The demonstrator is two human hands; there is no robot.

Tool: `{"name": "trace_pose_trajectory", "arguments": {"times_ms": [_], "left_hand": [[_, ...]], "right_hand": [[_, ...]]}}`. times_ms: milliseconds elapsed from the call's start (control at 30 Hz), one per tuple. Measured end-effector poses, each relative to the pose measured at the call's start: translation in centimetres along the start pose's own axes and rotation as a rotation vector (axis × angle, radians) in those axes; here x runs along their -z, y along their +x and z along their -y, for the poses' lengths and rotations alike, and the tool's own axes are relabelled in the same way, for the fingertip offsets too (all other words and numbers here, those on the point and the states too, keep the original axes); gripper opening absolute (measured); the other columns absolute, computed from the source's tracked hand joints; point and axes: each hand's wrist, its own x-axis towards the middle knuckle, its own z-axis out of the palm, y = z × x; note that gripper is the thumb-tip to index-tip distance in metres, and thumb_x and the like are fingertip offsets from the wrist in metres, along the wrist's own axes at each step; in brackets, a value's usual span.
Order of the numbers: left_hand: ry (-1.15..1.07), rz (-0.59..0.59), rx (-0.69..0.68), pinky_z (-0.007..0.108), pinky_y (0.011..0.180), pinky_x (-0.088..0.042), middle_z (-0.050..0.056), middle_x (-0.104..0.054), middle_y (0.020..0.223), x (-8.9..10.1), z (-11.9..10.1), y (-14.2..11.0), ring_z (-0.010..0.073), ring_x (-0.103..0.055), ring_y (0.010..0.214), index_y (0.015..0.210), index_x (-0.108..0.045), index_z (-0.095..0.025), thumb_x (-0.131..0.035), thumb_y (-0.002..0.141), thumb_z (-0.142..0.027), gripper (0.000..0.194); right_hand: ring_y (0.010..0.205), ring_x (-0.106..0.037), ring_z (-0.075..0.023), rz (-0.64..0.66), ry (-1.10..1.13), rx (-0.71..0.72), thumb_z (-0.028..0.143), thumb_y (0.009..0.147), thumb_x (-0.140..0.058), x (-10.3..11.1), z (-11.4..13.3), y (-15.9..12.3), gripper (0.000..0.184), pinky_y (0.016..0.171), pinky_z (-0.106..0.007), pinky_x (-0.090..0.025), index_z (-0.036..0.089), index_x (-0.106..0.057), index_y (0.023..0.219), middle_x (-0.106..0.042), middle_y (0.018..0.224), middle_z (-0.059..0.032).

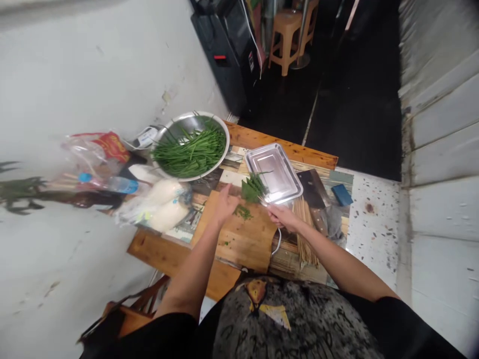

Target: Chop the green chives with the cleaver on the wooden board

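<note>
A wooden cutting board (pixel 243 242) lies on the table in front of me. My left hand (pixel 225 203) rests on its far edge, fingers curled against a small bundle of green chives (pixel 253 188). My right hand (pixel 281 216) is closed round a thin handle, probably a knife, whose tip points toward the chives. A few cut green bits (pixel 243 212) lie on the board between my hands.
A steel bowl (pixel 224 130) full of long chives stands at the far left. A steel tray (pixel 275 172) sits behind the board, with a cleaver (pixel 312 192), bamboo skewers (pixel 305 234) and a blue sponge (pixel 342 194) to the right. Plastic bags (pixel 157 204) and a bottle (pixel 116 184) crowd the left side.
</note>
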Motion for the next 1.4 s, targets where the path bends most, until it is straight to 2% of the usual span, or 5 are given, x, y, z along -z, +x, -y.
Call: {"name": "trace_pose_trajectory", "arguments": {"times_ms": [233, 467, 733, 1133, 1400], "left_hand": [[0.106, -0.146, 0.141, 0.044, 0.108, -0.03, 0.018, -0.045, 0.135, -1.2, 3.2, -8.1, 0.0272, -0.038, 0.128, 0.132, -0.041, -0.011, -0.041, 0.087, -0.043, 0.055], [0.206, -0.139, 0.105, 0.047, 0.112, -0.019, 0.022, -0.025, 0.146, -5.6, 4.3, -5.8, 0.0306, -0.02, 0.137, 0.143, -0.021, -0.007, -0.041, 0.084, -0.056, 0.079], [0.324, -0.058, -0.134, 0.043, 0.101, -0.032, 0.015, -0.051, 0.125, -9.1, 4.1, -5.6, 0.0263, -0.042, 0.119, 0.12, -0.054, -0.016, -0.035, 0.091, -0.036, 0.04], [0.532, 0.081, -0.107, 0.041, 0.087, -0.035, 0.017, -0.054, 0.103, -7.7, 2.2, -5.6, 0.029, -0.045, 0.099, 0.102, -0.057, -0.012, -0.038, 0.087, -0.049, 0.044], [0.096, 0.362, -0.069, 0.036, 0.087, -0.037, 0.01, -0.057, 0.083, -5.6, 4.7, -2.1, 0.0219, -0.05, 0.089, 0.075, -0.057, -0.017, -0.047, 0.084, -0.034, 0.022]], "right_hand": [[0.033, -0.018, -0.0028, -0.074, -0.048, 0.096, 0.061, 0.077, -0.052, 0.4, 0.3, -5.4, 0.043, 0.032, -0.016, -0.013, 0.021, -0.041, 0.07, -0.031, 0.04, 0.0116], [0.034, -0.018, -0.0025, -0.248, -0.057, 0.117, 0.059, 0.078, -0.053, 1.8, -0.2, -8.5, 0.041, 0.034, -0.016, -0.013, 0.02, -0.041, 0.07, -0.031, 0.04, 0.0111], [0.034, -0.016, -0.003, -0.294, -0.063, 0.104, 0.057, 0.078, -0.054, 1.8, 0.5, -10.6, 0.039, 0.034, -0.016, -0.012, 0.021, -0.04, 0.069, -0.03, 0.04, 0.0113], [0.035, -0.018, -0.0033, -0.36, -0.062, 0.112, 0.055, 0.079, -0.055, 0.3, 1.5, -12.1, 0.038, 0.035, -0.016, -0.014, 0.021, -0.041, 0.069, -0.031, 0.04, 0.0104], [0.035, -0.018, -0.0032, -0.478, 0.031, 0.149, 0.053, 0.08, -0.056, -1.7, 2.6, -13.7, 0.037, 0.035, -0.017, -0.013, 0.021, -0.041, 0.068, -0.029, 0.041, 0.0102]]}}
